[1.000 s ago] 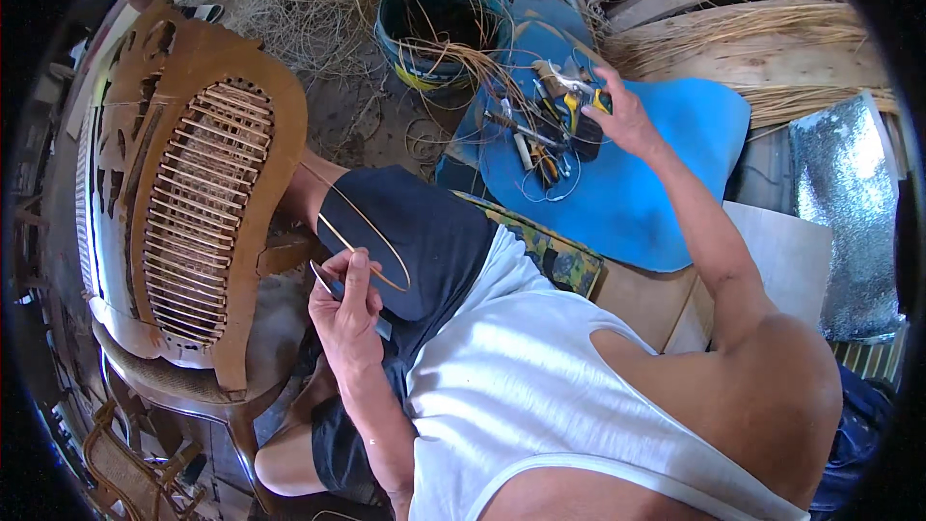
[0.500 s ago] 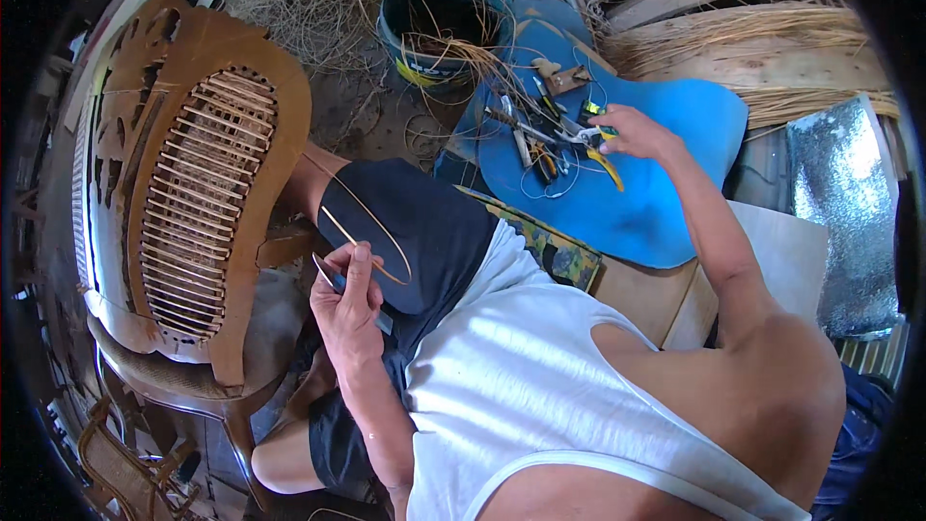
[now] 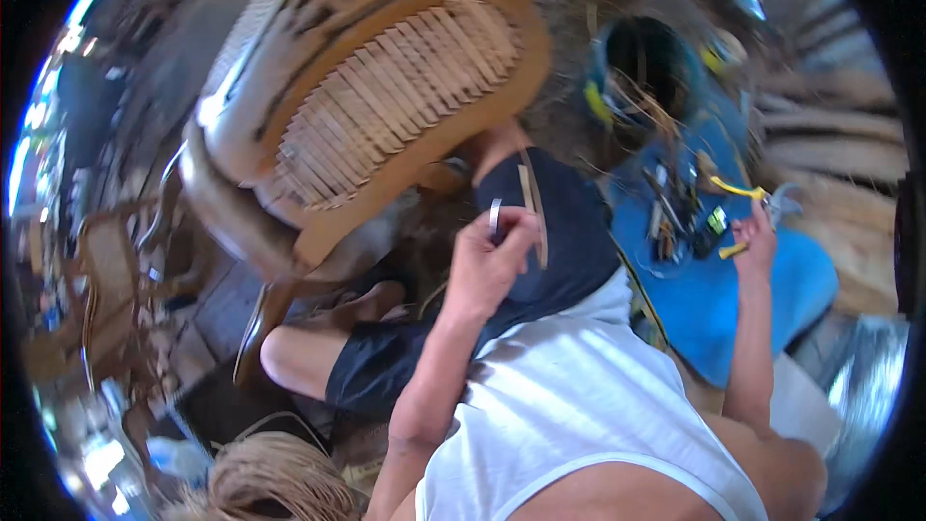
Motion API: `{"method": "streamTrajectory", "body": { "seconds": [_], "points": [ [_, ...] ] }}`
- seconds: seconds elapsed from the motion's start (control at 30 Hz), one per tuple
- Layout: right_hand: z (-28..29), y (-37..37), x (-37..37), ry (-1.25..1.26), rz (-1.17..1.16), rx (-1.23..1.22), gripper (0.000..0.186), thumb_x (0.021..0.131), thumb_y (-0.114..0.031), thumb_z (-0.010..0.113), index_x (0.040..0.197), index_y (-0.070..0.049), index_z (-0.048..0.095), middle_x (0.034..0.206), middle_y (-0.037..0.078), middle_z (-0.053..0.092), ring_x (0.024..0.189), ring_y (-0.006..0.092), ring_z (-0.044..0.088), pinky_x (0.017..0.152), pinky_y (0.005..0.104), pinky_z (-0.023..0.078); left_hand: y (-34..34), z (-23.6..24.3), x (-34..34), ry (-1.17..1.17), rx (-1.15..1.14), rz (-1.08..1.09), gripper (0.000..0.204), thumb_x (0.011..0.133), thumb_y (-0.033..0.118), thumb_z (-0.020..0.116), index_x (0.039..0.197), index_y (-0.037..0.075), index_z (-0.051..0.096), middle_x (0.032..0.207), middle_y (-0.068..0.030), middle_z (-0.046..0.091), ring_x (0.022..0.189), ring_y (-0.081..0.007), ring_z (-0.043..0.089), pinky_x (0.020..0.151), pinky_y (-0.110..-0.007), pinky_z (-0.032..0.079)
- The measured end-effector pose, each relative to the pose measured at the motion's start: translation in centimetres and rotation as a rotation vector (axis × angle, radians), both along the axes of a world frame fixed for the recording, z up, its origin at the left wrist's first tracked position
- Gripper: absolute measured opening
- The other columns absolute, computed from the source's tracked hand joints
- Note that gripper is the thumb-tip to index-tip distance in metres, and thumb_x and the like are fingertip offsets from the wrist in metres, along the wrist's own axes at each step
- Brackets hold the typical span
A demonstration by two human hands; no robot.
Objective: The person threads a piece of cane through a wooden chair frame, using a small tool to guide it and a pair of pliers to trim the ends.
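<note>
One yellow-handled cutter [image 3: 765, 196], one large bucket [image 3: 600, 95] and one white vest [image 3: 579, 396] show.

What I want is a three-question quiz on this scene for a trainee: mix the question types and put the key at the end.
1. Multiple choice: what does the right hand hold?
a) a hammer
b) yellow-handled cutters
c) a paintbrush
2. True or false: the left hand holds a pale strip.
3. Fill in the blank: the mat under the loose tools is ____ in colour.

Key: 1. b; 2. true; 3. blue
</note>
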State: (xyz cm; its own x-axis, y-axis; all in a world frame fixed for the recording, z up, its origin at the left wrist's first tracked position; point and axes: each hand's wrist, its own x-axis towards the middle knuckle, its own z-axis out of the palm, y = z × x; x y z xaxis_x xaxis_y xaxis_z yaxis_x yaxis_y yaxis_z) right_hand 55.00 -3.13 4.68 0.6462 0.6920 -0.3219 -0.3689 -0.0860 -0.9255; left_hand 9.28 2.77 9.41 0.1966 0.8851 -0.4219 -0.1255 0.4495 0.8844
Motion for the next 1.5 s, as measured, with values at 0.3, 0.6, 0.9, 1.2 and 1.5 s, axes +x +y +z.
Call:
{"method": "streamTrajectory", "body": {
  "seconds": [0.3, 0.6, 0.9, 1.2, 1.5],
  "points": [
    [7.6, 8.7, -17.2, 0.405, 1.025, 0.09, 0.064, 0.098, -0.024, 0.06, 0.155, -0.016, 0.032, 0.142, 0.014, 0.05, 0.129, 0.0258, 0.051, 0.106, 0.0449, 0.043, -2.0, 1.4, -2.4, 0.022, -0.039, 0.207, 0.02, 0.095, 0.023, 0.07, 0.097, 0.003, 0.068, 0.078, -0.0009, 0.067, 0.056, -0.0025, 0.049, 0.049, -0.018, 0.037],
    [8.5, 10.4, -27.0, 0.292, 1.593, -0.169, 0.048, 0.101, -0.026, 0.051, 0.141, 0.0, 0.05, 0.102, 0.007, 0.063, 0.094, 0.0158, 0.062, 0.086, 0.0297, 0.049, -2.1, 2.4, -4.4, 0.065, -0.03, 0.312, 0.017, 0.094, 0.022, 0.07, 0.096, 0.006, 0.068, 0.079, 0.0003, 0.066, 0.058, -0.0009, 0.047, 0.05, -0.017, 0.034],
    [7.3, 11.8, -28.4, 0.022, 1.674, -0.226, 0.041, 0.1, -0.034, 0.055, 0.121, 0.001, 0.061, 0.084, 0.001, 0.059, 0.073, 0.0089, 0.058, 0.067, 0.0243, 0.047, -1.2, 1.7, -4.0, 0.034, -0.032, 0.228, 0.014, 0.094, 0.019, 0.07, 0.091, 0.005, 0.067, 0.076, -0.0008, 0.066, 0.056, -0.002, 0.048, 0.051, -0.018, 0.037],
    [9.7, 10.0, -24.8, -0.029, 1.557, -0.343, 0.042, 0.102, -0.033, 0.054, 0.131, -0.003, 0.056, 0.093, 0.001, 0.059, 0.084, 0.0078, 0.058, 0.075, 0.0236, 0.048, -0.3, 0.7, -2.8, 0.063, -0.042, 0.14, 0.016, 0.093, 0.019, 0.07, 0.089, 0.003, 0.067, 0.075, -0.0016, 0.066, 0.055, -0.0024, 0.049, 0.05, -0.018, 0.037],
    [8.3, 9.1, -24.6, -0.001, 1.512, -0.356, 0.039, 0.104, -0.037, 0.049, 0.112, -0.002, 0.062, 0.074, 0.001, 0.056, 0.063, 0.0065, 0.053, 0.059, 0.0241, 0.042, 0.4, 0.7, -2.5, 0.049, -0.093, 0.11, 0.018, 0.094, 0.019, 0.069, 0.091, 0.002, 0.067, 0.075, -0.0013, 0.068, 0.056, -0.0022, 0.049, 0.051, -0.019, 0.038]
  ]
}}
